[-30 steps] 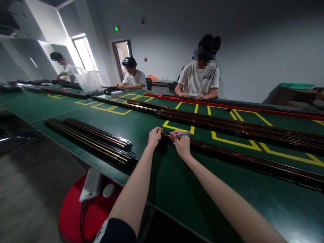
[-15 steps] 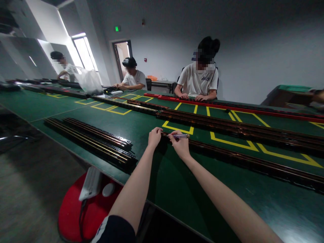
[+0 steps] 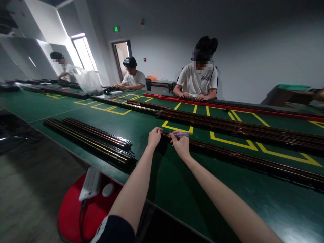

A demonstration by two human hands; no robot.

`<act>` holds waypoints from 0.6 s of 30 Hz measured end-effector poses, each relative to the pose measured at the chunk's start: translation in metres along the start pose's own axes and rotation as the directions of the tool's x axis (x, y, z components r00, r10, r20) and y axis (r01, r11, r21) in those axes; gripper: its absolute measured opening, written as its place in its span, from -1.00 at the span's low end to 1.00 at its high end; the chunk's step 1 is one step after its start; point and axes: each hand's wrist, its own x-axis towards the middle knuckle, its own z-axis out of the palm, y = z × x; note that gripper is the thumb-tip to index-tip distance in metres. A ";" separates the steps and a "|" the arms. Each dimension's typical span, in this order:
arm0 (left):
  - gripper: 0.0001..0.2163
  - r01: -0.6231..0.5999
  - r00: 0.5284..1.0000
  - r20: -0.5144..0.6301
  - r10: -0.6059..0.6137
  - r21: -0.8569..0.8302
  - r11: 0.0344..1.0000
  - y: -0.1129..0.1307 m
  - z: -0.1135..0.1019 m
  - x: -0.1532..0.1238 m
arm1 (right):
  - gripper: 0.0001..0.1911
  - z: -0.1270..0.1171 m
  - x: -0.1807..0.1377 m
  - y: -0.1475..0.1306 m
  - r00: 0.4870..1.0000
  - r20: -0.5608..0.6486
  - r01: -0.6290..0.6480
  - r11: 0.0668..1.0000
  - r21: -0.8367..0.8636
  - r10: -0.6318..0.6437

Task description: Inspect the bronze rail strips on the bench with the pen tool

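Head view: grips a slim clear-handled tool [image 3: 183, 134] in the right hand [image 3: 180, 144], at the near dark rail [image 3: 240, 158] on the green counter [image 3: 174, 182]; sets the left hand [image 3: 154, 137] by that rail's end, cannot tell whether closed on it. Beyond, shows more dark rails [image 3: 217, 124], then a red rail [image 3: 243, 108] before a co-worker [image 3: 196, 81].

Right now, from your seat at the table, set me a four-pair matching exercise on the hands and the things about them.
1. Left hand
2. Right hand
3. Round seat
4. Tape outlines

A. Yellow, on the green table
B. Holding a slim pen-like tool
C. Red, lower than the tabletop
D. At the left end of the near dark strip

Pairs: 1-D, 2-B, 3-C, 4-A
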 end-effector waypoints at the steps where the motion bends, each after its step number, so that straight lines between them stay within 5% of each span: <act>1: -0.73 -0.002 1.000 -0.001 0.002 -0.002 1.000 0.000 0.000 0.000 | -0.70 0.000 0.000 0.000 1.000 -0.010 0.003 1.000 -0.008 -0.003; 18: -0.72 0.004 1.000 0.003 -0.004 0.026 1.000 0.003 -0.002 -0.002 | -0.78 0.001 -0.001 0.002 0.999 -0.013 0.040 0.995 -0.091 -0.041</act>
